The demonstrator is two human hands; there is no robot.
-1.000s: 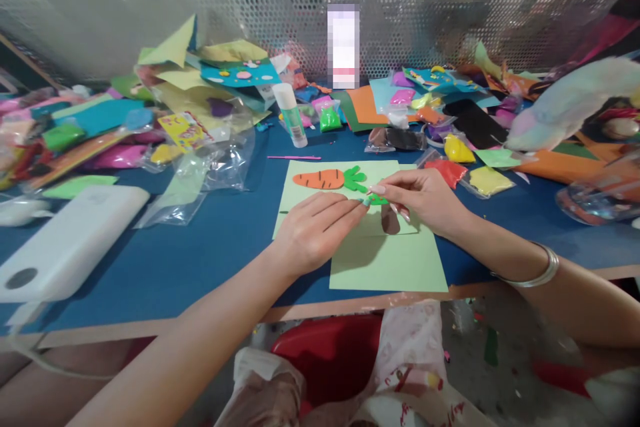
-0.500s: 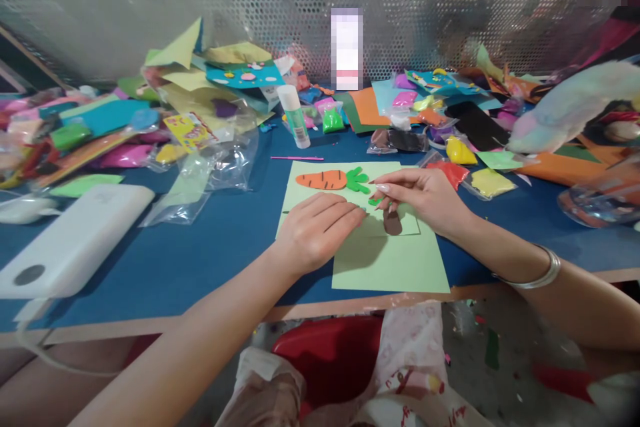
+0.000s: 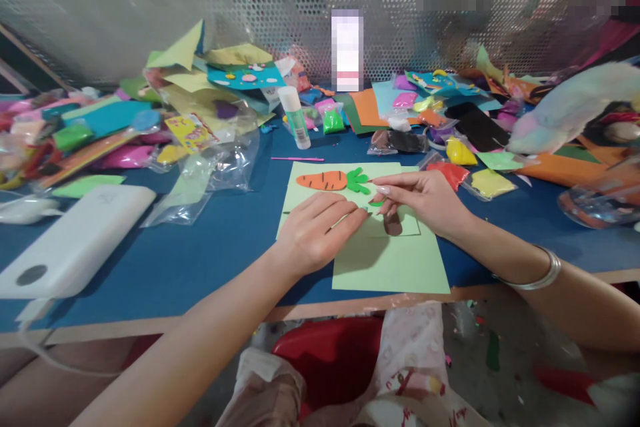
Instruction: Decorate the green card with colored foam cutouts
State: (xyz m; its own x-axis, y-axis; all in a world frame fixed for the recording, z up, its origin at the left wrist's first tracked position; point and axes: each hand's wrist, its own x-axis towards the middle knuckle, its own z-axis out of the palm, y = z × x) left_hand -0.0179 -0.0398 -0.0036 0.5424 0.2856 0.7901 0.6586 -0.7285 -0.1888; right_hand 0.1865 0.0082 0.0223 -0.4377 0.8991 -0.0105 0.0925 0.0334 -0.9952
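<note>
Power bank: a white power bank [image 3: 75, 243] lies at the far left of the blue table [image 3: 200, 240], well apart from both hands.
Plastic bags: clear bags [image 3: 210, 173] sit between the power bank and the paper, beside a heap of coloured sheets [image 3: 100, 127].
Glue stick: a white and green glue stick [image 3: 295, 117] stands upright behind the paper, near a thin pink stick [image 3: 295, 159].
Left hand: the left hand [image 3: 313, 230] rests palm down on the light green paper [image 3: 395, 260], fingers loosely stretched and flat, gripping nothing; the fingertips point toward the right hand.
Carrot: an orange clay carrot [image 3: 323, 180] with green leaves [image 3: 357, 180] lies flat on the upper part of the paper, just beyond the left hand's fingers.
Green clay bit: a small green clay bit [image 3: 376, 203] sits just right of the leaves, pinched at the right hand's fingertips.
Right hand: the right hand [image 3: 425, 203] hovers over the paper, thumb and forefinger closed on the green bit; a silver bangle [image 3: 537, 273] circles the wrist.
Clay packets: red [image 3: 450, 172] and yellow [image 3: 487, 181] clay packets lie just right of the paper.
</note>
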